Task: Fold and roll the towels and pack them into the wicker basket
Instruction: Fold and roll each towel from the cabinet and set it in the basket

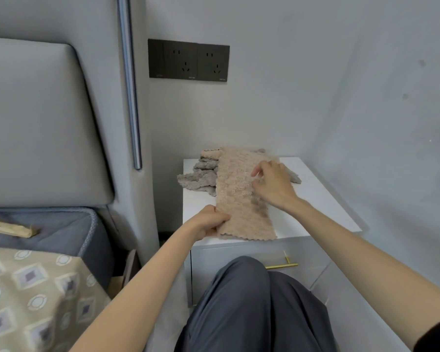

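A beige fluffy towel, folded into a long strip, lies on the white nightstand and runs from the back towards the front edge. My left hand pinches its near left corner at the front. My right hand rests on the strip's right edge near the middle, fingers curled against the fabric. Under the beige towel, at the back, a grey towel lies crumpled, sticking out left and right. No wicker basket is in view.
A bed with a grey padded headboard and a patterned cover stands to the left. A black socket panel is on the wall above the nightstand. The drawer has a brass handle. My knee is in front.
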